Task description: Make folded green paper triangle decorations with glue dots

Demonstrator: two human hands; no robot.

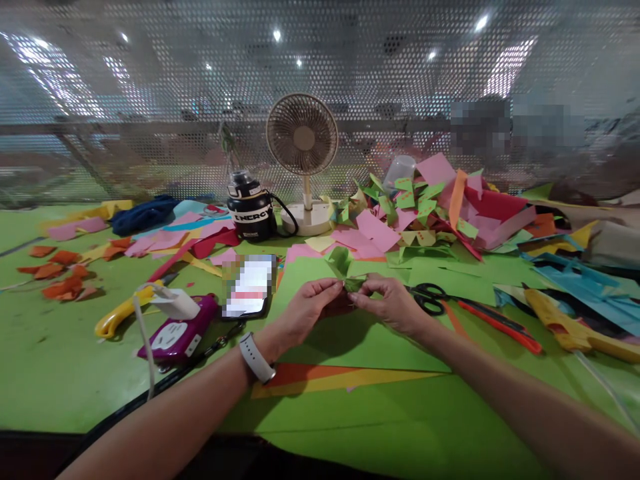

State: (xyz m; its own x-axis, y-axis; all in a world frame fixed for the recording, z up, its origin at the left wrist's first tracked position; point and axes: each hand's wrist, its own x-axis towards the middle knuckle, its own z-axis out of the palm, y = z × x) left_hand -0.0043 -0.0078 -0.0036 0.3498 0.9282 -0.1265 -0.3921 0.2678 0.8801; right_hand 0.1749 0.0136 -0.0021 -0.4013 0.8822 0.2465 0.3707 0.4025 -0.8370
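Head view: both hands pinched together above the middle of the worktop (50, 393). Left hand (317, 299) closed, thumb against fingers, on a folded green paper (341, 261); white-strapped watch (257, 358) at that wrist. Right hand (384, 300) likewise closed on the same piece, its grip meeting the left from the other side. Paper held over flat green sheets (390, 347), one flap standing up; fold details too small to read. Orange sheet (305, 375) and yellow sheet (330, 387) show at the near edge of the stack. Right of the hands: black scissors (431, 298), red-handled cutter (505, 328), yellow glue gun (563, 320). Left: phone (254, 283), purple power strip (200, 327). Beyond: bottle (249, 212), upright fan (303, 137), heaped paper scraps (377, 230).
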